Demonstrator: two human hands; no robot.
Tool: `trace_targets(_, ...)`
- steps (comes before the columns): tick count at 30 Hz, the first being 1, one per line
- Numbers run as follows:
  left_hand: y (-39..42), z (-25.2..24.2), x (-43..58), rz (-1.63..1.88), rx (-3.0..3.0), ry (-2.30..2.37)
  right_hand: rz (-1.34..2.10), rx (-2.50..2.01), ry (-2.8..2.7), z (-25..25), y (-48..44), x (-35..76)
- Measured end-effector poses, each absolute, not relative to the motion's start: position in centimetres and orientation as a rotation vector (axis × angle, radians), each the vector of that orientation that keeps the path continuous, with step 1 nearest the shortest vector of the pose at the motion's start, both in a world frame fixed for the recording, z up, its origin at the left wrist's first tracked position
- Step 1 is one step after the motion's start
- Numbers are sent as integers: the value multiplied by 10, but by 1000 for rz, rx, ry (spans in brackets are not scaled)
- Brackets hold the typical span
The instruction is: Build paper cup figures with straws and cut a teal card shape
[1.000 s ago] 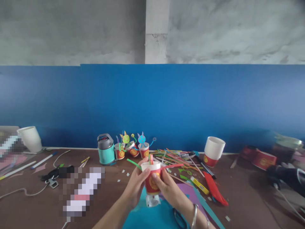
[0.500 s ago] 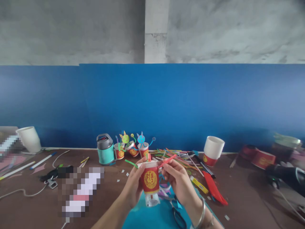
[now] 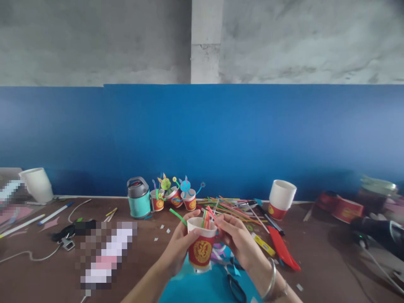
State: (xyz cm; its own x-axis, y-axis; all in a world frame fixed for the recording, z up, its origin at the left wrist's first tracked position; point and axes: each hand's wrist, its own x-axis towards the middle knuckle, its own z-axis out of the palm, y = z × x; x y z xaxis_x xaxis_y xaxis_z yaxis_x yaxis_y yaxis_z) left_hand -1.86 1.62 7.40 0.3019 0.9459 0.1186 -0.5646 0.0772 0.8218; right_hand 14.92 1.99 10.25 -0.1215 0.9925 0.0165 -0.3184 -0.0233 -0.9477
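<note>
My left hand point(image 3: 181, 244) is closed around the side of a red and white paper cup point(image 3: 202, 252) with a gold emblem. Several straws point(image 3: 205, 220), orange, green and pinkish, stand up inside the cup, and a green straw point(image 3: 178, 216) sticks out at its left side. With the fingertips of my right hand point(image 3: 235, 233) I pinch a red straw point(image 3: 211, 211) at the cup's right rim. The straw's lower end is hidden. Under my hands lie a blue sheet point(image 3: 189, 288) and dark-handled scissors point(image 3: 236, 288).
Cups with paper animal figures point(image 3: 185, 185) stand beside a teal flask point(image 3: 139, 204) at the back. Loose straws point(image 3: 227, 206), a yellow tube point(image 3: 264, 245) and a red strip point(image 3: 282, 248) lie rightward. Stacked cups point(image 3: 282, 198) stand behind them.
The cup has tilted so that its opening and the straws inside now show. My right hand has brought the red straw from beyond the right side in to the cup's rim.
</note>
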Motion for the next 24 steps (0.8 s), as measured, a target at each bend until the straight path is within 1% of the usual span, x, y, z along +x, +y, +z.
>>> trace_targets(6,23,69,-21,1261,888,536,1326,-1010,-1153,110,20,154)
trace_targets(9,23,69,-20,1269,876,550,1272,-976,-1164,115,19,157)
trace_targets(14,21,71,-19,1260,874,546,1355,-899,-1108,116,16,154)
trace_targets(18,18,71,-20,1225,918,497,1371,-943,-1062,111,16,149)
trace_targets(21,16,70,-21,1168,980,461,1403,-961,-1089,106,16,145)
trace_targets(24,16,69,-20,1132,1004,464,1355,-974,-1170,103,18,144)
